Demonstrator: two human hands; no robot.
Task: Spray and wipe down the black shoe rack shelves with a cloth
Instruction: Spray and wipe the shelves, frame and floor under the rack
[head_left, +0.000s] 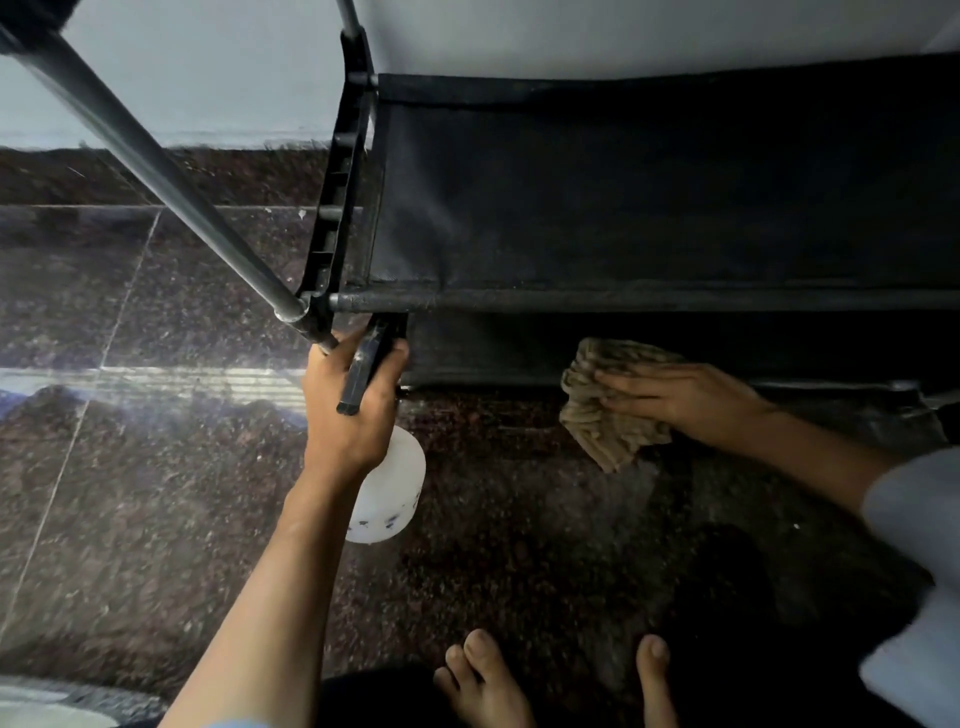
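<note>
The black shoe rack (623, 208) fills the upper right, with a fabric shelf above a front bar and a lower shelf (493, 353) in deep shadow. My left hand (348, 410) grips a white spray bottle (387, 493) by its black trigger head, just below the rack's front-left corner joint. My right hand (680, 397) lies flat on a beige ribbed cloth (602, 415), pressing it against the front edge of the lower shelf. The nozzle's tip is hidden behind the rack's frame.
A grey metal pole (156, 166) of the rack slants from the top left to the corner joint. Dark speckled stone floor (156, 493) surrounds the rack. My bare feet (483, 675) are at the bottom edge. A pale wall (208, 78) stands behind.
</note>
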